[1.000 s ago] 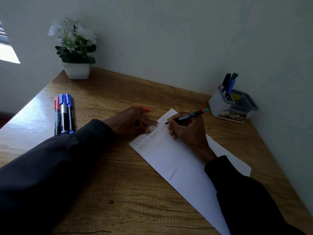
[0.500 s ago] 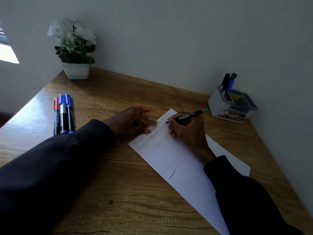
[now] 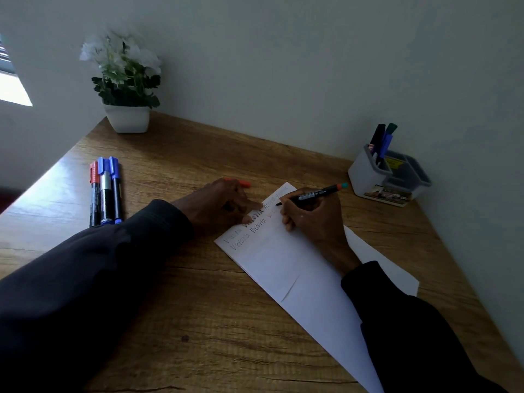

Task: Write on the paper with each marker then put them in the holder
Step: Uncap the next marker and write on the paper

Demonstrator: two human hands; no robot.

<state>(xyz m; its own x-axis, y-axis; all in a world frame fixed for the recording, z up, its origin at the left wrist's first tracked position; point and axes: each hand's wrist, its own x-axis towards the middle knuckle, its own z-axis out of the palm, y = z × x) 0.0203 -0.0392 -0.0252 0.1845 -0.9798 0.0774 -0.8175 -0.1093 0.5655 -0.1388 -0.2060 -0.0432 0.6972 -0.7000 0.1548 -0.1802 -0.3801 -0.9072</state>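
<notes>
While the marker writes: right hand (image 3: 312, 219) pinches the marker (image 3: 317, 193) low on its barrel, tip on the far end of the paper (image 3: 297, 273).
Left hand (image 3: 218, 205): a fingertip pins the sheet's corner; orange cap (image 3: 245, 183) pokes out behind it, grip unclear.
Advice: light pressure, sheet pinned flat.
Holder (image 3: 365, 177): far right, well apart.

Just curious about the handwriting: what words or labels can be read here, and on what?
"Victoria": handwritten repeatedly on the paper.
Print on the marker in the right hand: too small to read.
Stickers on the holder: blurred.
Print on the three markers at left: too small.
</notes>
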